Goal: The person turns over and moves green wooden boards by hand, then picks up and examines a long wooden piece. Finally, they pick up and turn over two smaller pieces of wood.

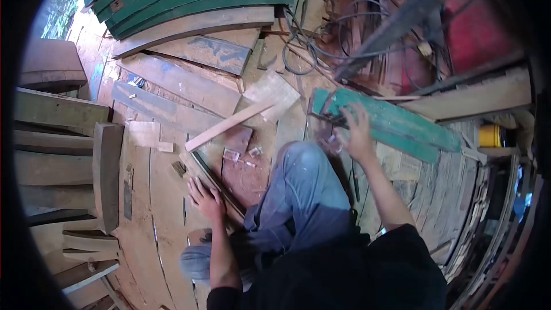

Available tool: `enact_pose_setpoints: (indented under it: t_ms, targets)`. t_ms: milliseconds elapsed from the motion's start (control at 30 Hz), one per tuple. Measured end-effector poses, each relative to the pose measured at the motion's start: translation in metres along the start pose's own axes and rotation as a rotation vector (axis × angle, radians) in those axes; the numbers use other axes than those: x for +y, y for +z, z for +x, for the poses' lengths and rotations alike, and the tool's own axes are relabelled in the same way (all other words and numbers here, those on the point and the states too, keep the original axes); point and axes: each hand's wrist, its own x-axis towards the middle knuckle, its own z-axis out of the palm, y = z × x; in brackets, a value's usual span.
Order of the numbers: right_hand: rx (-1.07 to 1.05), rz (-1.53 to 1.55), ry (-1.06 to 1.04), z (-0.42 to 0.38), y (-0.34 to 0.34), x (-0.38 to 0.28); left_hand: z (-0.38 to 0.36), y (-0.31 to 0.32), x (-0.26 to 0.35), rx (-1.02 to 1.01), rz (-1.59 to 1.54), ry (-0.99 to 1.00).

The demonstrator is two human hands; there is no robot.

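My left hand (206, 200) lies with its fingers stretched out beside a narrow dark-edged wooden strip (213, 179) on the floor. At the far end of that strip, a pale wooden strip (229, 124) runs off at an angle, its other end over a light flat board (274, 96). My right hand (357, 136) is open, fingers apart, by the near end of some green-painted planks (396, 120). Its fingertips overlap the green paint in this view. Small whitish scraps (232, 155) lie on a reddish-brown board (244, 175) between my hands, in front of my bent knee.
Long green boards (201, 0) are stacked at the top, with bare planks (183, 83) below them. More timber (54, 166) is piled at the left. Black cable (304, 51) coils near red objects (479, 31) at the upper right. A yellow container (489, 136) stands far right.
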Motion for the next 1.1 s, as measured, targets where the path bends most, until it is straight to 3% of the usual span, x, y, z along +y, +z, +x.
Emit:
enact_pose_setpoints:
  t_ms: [133, 233, 367, 467, 533, 567, 667, 767, 1100]
  targets:
    - [-0.027, -0.141, 0.08, -0.013, -0.03, 0.098, 0.007, -0.003, -0.007, -0.041, -0.01, -0.041]
    - [-0.251, -0.247, 0.04, -0.001, -0.03, 0.154, 0.028, -0.043, -0.021, -0.298, -0.36, -0.111]
    - [-0.496, -0.317, 0.198, 0.02, -0.024, 0.172, 0.033, -0.101, -0.057, -0.05, -0.273, 0.078]
    - [-0.571, -0.436, 0.285, 0.025, -0.022, 0.16, 0.031, -0.144, -0.093, 0.014, -0.226, 0.098]
    - [-0.556, -0.504, 0.255, 0.024, -0.028, 0.154, 0.022, -0.165, -0.112, 0.025, -0.419, -0.044]
    - [-0.522, -0.488, 0.22, 0.022, -0.032, 0.152, 0.016, -0.174, -0.121, 0.034, -0.52, -0.117]
    - [-0.424, -0.461, 0.101, 0.002, -0.055, 0.146, -0.004, -0.198, -0.146, 0.106, -0.446, -0.076]
    - [-0.297, -0.421, 0.025, -0.012, -0.116, 0.12, -0.02, -0.206, -0.159, 0.101, -0.514, -0.13]
    - [0.328, -0.19, -0.033, -0.056, -0.322, 0.038, -0.01, -0.16, -0.141, 0.205, -0.681, -0.102]
